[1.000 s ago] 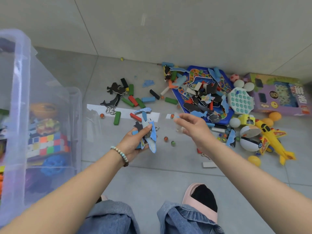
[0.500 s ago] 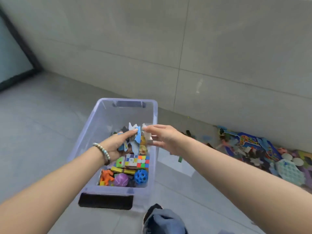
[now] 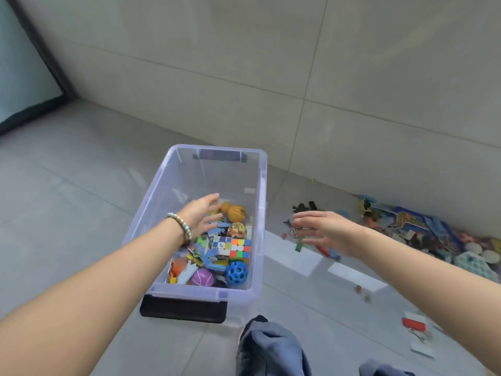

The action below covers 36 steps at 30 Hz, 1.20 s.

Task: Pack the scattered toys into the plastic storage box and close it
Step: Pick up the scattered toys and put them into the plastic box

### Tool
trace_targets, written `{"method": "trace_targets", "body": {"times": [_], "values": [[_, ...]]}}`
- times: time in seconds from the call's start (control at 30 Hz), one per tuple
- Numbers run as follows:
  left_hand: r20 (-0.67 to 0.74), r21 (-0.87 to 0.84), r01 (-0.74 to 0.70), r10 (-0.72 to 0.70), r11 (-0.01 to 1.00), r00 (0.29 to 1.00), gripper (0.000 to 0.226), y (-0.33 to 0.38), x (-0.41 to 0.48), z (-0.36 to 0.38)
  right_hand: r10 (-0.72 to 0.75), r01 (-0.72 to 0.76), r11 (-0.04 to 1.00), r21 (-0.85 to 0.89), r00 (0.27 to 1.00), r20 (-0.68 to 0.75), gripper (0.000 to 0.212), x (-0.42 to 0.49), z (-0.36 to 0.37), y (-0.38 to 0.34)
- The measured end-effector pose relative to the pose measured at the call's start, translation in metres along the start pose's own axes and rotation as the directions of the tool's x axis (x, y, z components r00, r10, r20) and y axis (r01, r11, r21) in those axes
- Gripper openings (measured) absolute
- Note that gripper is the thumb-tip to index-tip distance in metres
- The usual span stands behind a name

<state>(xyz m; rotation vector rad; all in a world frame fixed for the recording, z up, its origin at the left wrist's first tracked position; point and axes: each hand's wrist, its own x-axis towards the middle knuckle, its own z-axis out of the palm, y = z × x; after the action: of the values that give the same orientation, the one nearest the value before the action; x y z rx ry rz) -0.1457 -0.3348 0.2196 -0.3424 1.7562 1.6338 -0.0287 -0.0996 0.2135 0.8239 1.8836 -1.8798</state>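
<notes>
Hovering over the packed toys (image 3: pixel 231 246) in the box (image 3: pixel 217 180), the left hand (image 3: pixel 202 217) has its grip spread and empty; the right hand (image 3: pixel 322 230), equally loose and empty, hangs outside above the floor, turned toward the loose toys (image 3: pixel 406 232), presumably for more; box lidless.

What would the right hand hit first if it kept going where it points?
Probably the right wall of the storage box, though the right hand may clear its rim; depth is unclear.
</notes>
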Motion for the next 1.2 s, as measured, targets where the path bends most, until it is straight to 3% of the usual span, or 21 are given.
{"method": "trace_targets", "body": {"times": [0.13,0.3,0.43,0.6,0.7,0.9,1.0,1.07,1.13,1.2], "values": [[0.221,0.001,-0.025,0.024,1.0,0.975,0.034,0.009,0.008,0.075,0.043,-0.051,0.987,-0.154,0.998,-0.054,0.028,-0.013,-0.082,0.023],[0.427,0.18,0.021,-0.098,0.983,0.899,0.025,-0.023,0.026,0.181,0.17,-0.187,0.947,-0.261,0.982,-0.084,0.034,-0.008,-0.153,0.094],[0.393,0.458,0.032,-0.236,0.888,0.889,0.019,-0.086,0.064,0.239,0.197,-0.244,0.93,-0.273,0.962,-0.191,0.036,0.008,-0.178,0.172],[0.315,0.581,0.135,-0.375,0.803,0.872,0.03,-0.149,0.106,0.274,0.01,-0.124,0.914,-0.385,0.959,-0.285,0.049,0.043,-0.178,0.243],[0.27,0.518,0.194,-0.375,0.833,0.887,0.03,-0.175,0.124,0.28,-0.089,-0.037,0.898,-0.438,0.96,-0.264,0.04,0.065,-0.168,0.267],[0.274,0.174,0.374,-0.41,0.911,0.87,0.031,-0.2,0.143,0.277,-0.188,0.019,0.903,-0.429,0.916,-0.354,0.016,0.082,-0.154,0.286],[0.399,0.139,0.49,-0.501,0.861,0.768,0.033,-0.208,0.139,0.284,-0.226,0.132,0.962,-0.238,0.877,-0.424,0.018,0.082,-0.145,0.259],[0.503,0.061,0.547,-0.499,0.835,0.706,0.039,-0.209,0.139,0.291,-0.284,0.248,0.958,-0.146,0.892,-0.351,0.016,0.081,-0.145,0.236],[0.484,-0.119,0.585,-0.467,0.802,0.74,0.04,-0.204,0.144,0.298,-0.318,0.257,0.945,-0.199,0.865,-0.389,0.014,0.085,-0.157,0.224],[0.344,-0.217,0.558,-0.472,0.801,0.812,0.035,-0.199,0.153,0.3,-0.316,0.169,0.936,-0.309,0.79,-0.525,0.015,0.099,-0.179,0.225]]}}
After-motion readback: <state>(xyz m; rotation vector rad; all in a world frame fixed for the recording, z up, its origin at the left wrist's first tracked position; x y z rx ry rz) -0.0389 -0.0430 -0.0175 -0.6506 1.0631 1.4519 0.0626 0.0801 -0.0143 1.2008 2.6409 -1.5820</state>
